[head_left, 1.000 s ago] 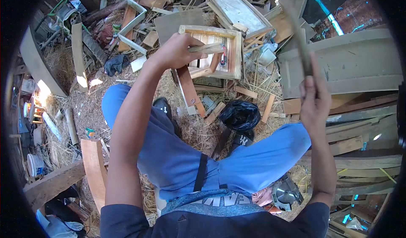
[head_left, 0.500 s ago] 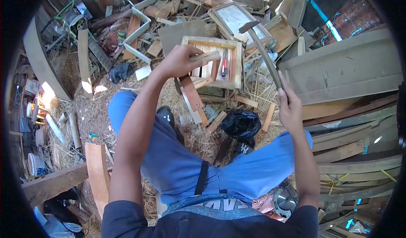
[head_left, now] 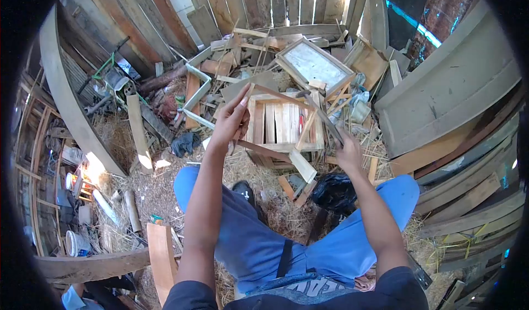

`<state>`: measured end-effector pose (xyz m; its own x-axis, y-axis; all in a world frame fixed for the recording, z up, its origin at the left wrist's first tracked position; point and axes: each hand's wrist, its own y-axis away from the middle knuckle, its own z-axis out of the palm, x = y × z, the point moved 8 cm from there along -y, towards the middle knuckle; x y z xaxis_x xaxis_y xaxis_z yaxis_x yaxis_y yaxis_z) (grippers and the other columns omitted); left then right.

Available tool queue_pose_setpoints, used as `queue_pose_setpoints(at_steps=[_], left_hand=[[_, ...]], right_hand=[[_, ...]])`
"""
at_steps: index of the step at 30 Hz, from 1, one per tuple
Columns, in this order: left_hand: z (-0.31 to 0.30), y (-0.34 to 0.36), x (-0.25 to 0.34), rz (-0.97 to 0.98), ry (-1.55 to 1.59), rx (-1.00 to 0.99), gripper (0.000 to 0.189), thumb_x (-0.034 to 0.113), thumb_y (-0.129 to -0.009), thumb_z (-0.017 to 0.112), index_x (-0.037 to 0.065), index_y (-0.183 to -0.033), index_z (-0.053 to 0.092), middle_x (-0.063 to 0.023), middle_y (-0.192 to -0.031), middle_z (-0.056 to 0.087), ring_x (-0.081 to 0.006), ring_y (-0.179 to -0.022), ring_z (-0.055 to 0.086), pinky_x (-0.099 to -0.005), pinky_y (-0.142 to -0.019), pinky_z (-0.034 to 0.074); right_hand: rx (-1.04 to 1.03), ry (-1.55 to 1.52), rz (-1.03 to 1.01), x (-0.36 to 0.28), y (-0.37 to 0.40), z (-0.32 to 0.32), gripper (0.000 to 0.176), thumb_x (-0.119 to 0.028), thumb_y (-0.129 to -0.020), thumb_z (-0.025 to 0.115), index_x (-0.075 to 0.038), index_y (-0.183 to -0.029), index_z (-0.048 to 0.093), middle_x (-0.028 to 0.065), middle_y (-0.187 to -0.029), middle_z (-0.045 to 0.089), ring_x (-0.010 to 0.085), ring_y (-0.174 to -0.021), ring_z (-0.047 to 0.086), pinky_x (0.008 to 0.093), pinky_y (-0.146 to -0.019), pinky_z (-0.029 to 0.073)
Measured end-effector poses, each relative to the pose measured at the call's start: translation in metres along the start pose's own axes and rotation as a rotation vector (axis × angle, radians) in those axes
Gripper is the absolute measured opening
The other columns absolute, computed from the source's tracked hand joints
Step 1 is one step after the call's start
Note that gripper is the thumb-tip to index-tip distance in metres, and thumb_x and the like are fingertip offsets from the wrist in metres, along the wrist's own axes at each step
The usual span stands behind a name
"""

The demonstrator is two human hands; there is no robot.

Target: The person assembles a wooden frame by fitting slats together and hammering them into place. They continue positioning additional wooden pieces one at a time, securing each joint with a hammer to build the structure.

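Observation:
My left hand [head_left: 234, 117] grips one side of a small wooden frame [head_left: 267, 150], made of thin reddish and pale slats, and holds it up tilted. In my right hand [head_left: 349, 153] is a hammer [head_left: 330, 125], its fingers closed round the handle. The hammer's head overlaps the frame's far right corner in this view. Behind and below the frame stands a slatted wooden box [head_left: 284, 147], partly hidden by it. A red-handled tool [head_left: 301, 124] lies inside the box.
A black plastic bag [head_left: 334, 193] sits on the straw-covered ground near my feet. Scrap wood and a framed pale panel [head_left: 314, 62] are piled behind the box. Long boards [head_left: 449, 95] lean at the right. An upright plank [head_left: 161, 255] stands near my left elbow.
The wooden frame has turned and opened out to view in my left hand. My right hand has lowered the hammer toward the frame. The head view has tilted up and shifted left.

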<state>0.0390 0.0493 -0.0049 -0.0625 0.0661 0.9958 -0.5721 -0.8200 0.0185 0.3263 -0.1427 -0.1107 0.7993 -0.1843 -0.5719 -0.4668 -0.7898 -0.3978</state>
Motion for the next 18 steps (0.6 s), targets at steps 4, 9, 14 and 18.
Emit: queue_pose_setpoints(at_steps=[4, 9, 14, 18], left_hand=[[0.001, -0.001, -0.001, -0.009, 0.146, 0.052, 0.052, 0.031, -0.109, 0.051, 0.019, -0.158, 0.041, 0.0044, -0.068, 0.035, -0.0073, -0.05, 0.036, -0.0235, -0.045, 0.03], [0.005, -0.005, -0.005, -0.034, 0.238, 0.048, 0.05, 0.032, -0.109, 0.051, 0.018, -0.156, 0.044, 0.0035, -0.068, 0.037, -0.0089, -0.049, 0.04, -0.0233, -0.043, 0.032], [0.008, -0.007, -0.011, -0.059, 0.33, 0.048, 0.049, 0.034, -0.109, 0.051, 0.022, -0.156, 0.045, 0.0028, -0.067, 0.039, -0.0088, -0.047, 0.041, -0.0225, -0.041, 0.033], [0.014, -0.012, -0.021, -0.051, 0.385, 0.035, 0.05, 0.034, -0.108, 0.051, 0.023, -0.157, 0.043, 0.0026, -0.067, 0.04, -0.0079, -0.047, 0.043, -0.022, -0.039, 0.033]], right_hand=[[-0.134, 0.059, 0.066, -0.008, -0.003, 0.01, 0.042, -0.006, -0.089, 0.061, -0.012, -0.13, 0.066, 0.0185, -0.11, 0.068, 0.0422, -0.099, 0.066, 0.0508, -0.085, 0.054], [-0.128, 0.08, 0.015, 0.005, -0.003, 0.035, 0.036, -0.009, -0.089, 0.063, -0.01, -0.125, 0.067, 0.0181, -0.105, 0.065, 0.0416, -0.096, 0.065, 0.0524, -0.085, 0.052], [-0.08, 0.057, -0.108, -0.003, -0.012, 0.038, 0.032, -0.015, -0.092, 0.063, -0.009, -0.123, 0.069, 0.0171, -0.111, 0.066, 0.0419, -0.098, 0.064, 0.052, -0.087, 0.052], [-0.114, -0.364, 0.064, -0.006, -0.031, 0.033, 0.039, -0.027, -0.102, 0.058, -0.002, -0.132, 0.064, 0.017, -0.124, 0.067, 0.0296, -0.104, 0.066, 0.043, -0.088, 0.054]])
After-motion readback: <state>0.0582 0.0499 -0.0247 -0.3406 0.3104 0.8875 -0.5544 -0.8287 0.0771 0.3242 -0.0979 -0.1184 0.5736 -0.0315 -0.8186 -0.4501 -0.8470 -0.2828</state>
